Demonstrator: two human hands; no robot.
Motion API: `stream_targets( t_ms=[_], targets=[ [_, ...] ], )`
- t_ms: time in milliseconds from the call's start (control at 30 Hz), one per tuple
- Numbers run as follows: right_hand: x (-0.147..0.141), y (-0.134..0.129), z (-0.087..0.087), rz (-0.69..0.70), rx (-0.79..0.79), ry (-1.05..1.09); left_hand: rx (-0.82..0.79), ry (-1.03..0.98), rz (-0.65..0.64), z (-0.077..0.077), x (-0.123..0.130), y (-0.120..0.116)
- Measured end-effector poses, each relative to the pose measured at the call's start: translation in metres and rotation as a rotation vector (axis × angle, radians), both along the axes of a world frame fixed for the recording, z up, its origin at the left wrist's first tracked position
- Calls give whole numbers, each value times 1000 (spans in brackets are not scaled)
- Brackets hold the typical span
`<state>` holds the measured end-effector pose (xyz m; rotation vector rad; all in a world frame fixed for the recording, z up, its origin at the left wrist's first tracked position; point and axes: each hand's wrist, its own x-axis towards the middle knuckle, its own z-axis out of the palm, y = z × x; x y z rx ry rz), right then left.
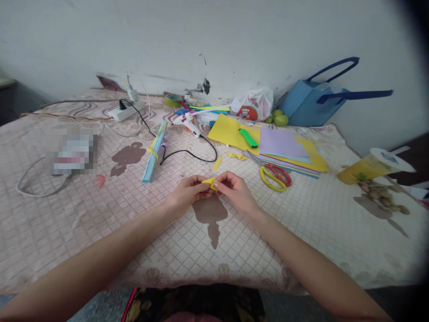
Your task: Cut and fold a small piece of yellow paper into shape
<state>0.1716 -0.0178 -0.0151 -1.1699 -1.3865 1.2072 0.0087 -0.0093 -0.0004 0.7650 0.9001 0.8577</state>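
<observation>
Between my two hands, low over the middle of the table, is a small piece of yellow paper [208,181]. My left hand [188,193] pinches its left side, and my right hand [233,188] pinches its right side, so fingers cover part of it. Just beyond lie a yellow paper strip [217,163] and some small folded yellow paper pieces [236,156]. Scissors [273,178] with yellow and red handles rest to the right of my right hand. A light blue paper roll [153,154] with a yellow strip around it lies left of my left hand.
A glue gun [190,125] with a black cord lies at the back, near a power strip [125,111]. Coloured paper sheets [284,144] carry a green cutter [248,138]. At right are a tilted-looking cup of yellow drink [365,167], peanuts [385,197] and a blue bag [306,105].
</observation>
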Motion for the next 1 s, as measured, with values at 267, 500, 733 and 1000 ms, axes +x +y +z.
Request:
stream_targets(
  t_ms=[267,500,733,1000],
  targets=[
    [-1,1,-4,-7,-11,53,60,10,-12,-5,0,0],
    [0,1,-3,-2,16,1,71,15,-19,-8,-1,2],
    [0,2,-3,16,21,17,99,24,-44,-8,-2,1],
    [0,2,-3,1,17,34,44,16,-15,-3,0,1]
  ],
)
